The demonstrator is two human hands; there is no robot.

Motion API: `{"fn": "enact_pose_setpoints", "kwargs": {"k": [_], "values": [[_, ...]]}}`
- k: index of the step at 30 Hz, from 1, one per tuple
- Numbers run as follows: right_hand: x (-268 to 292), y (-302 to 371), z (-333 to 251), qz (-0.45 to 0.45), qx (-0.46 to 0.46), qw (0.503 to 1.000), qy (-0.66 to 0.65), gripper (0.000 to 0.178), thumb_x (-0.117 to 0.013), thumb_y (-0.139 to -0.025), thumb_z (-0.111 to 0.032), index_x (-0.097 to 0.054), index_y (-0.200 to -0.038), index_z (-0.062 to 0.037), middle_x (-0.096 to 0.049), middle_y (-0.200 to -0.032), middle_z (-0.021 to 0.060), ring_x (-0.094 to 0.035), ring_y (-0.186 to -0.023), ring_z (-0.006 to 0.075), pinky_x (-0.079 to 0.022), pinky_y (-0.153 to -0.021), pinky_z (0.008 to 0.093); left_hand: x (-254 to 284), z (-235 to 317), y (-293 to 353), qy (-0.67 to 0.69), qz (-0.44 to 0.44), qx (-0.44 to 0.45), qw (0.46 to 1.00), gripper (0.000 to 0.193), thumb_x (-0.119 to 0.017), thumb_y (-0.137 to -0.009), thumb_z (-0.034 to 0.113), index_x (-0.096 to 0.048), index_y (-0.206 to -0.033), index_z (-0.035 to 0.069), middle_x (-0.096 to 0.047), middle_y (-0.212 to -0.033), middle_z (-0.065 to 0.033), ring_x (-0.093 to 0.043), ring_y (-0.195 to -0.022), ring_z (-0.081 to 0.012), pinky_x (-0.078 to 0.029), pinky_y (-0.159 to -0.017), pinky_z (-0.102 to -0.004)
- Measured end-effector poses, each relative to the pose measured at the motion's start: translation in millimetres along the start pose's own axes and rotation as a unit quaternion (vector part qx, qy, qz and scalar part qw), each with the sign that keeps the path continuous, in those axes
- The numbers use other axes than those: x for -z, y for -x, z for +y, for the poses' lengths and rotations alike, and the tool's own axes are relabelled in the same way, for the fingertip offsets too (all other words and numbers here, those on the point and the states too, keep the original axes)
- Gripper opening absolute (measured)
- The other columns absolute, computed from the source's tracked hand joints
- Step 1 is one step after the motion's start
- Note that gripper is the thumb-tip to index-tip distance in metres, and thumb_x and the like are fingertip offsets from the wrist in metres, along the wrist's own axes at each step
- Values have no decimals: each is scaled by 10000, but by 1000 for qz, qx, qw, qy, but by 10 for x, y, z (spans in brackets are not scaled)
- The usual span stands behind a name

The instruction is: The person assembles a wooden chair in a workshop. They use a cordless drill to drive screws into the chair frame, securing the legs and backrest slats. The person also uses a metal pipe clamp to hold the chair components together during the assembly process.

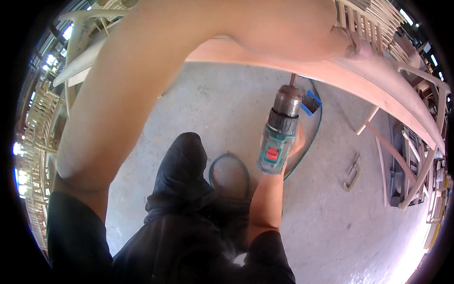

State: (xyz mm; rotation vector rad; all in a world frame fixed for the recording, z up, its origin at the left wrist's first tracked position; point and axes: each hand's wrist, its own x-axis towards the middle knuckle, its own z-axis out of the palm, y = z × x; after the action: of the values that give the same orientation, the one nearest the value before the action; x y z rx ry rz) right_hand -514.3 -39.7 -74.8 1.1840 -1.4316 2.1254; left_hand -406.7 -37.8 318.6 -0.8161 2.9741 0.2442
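A cordless power drill [279,137], teal and dark grey with a red switch, is held in my right hand [299,138], whose fingers wrap round the grip below its body. The bit points away from me and meets the near edge of a long curved wooden rail [388,102]. Across the top of the view stretches my left arm, bent at the elbow. My left hand [347,43] lies over the rail to the right of the bit; its fingers are blurred and mostly hidden.
A green hose [320,120] curls over the concrete floor, beside a small blue-edged box [311,103]. Farther right lies a C-shaped clamp [351,174]. Slatted wooden chair frames [42,118] stand at the left, with more wooden parts [411,161] at the right.
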Motion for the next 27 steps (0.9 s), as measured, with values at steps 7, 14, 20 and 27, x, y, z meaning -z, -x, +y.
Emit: {"fn": "enact_pose_setpoints", "kwargs": {"k": [7, 14, 20, 27], "values": [[216, 4, -160, -19, 77, 990, 118, 179, -605, -891, -49, -527, -732, -21, -541, -657, 76, -518, -555, 192, -392, -496, 311, -36, -128, -28, -8, -26, -60, 998, 648, -340, -1056, 489, -671, -949, -58, -661, -808, -248, -656, -769, -373, -508, -766, -475], [832, 578, -466, -13, 4, 978, 209, 304, -747, -665, -49, -690, -958, 8, -560, -684, 113, -565, -625, 283, -436, -568, 364, -246, -319, -266, -24, 90, -89, 992, 603, -558, -955, 552, -675, -915, -38, -625, -761, -204, -609, -705, -285, -454, -667, -425], [1351, 620, -832, 45, -90, 960, 261, 177, -781, -732, -89, -632, -810, -37, -599, -704, 72, -582, -622, 214, -453, -579, 343, -266, -518, -287, 54, 110, -144, 982, 550, -683, -892, 518, -686, -914, -32, -611, -700, -170, -618, -681, -263, -460, -640, -410], [1316, -42, -1300, 132, -68, 975, 163, 184, -697, -900, -192, -607, -968, -48, -640, -876, 60, -602, -842, 174, -488, -803, 329, -247, -487, -189, -12, 20, -109, 994, 393, -779, -832, 295, -621, -1028, -6, -671, -984, -194, -661, -966, -339, -499, -843, -448]]}}
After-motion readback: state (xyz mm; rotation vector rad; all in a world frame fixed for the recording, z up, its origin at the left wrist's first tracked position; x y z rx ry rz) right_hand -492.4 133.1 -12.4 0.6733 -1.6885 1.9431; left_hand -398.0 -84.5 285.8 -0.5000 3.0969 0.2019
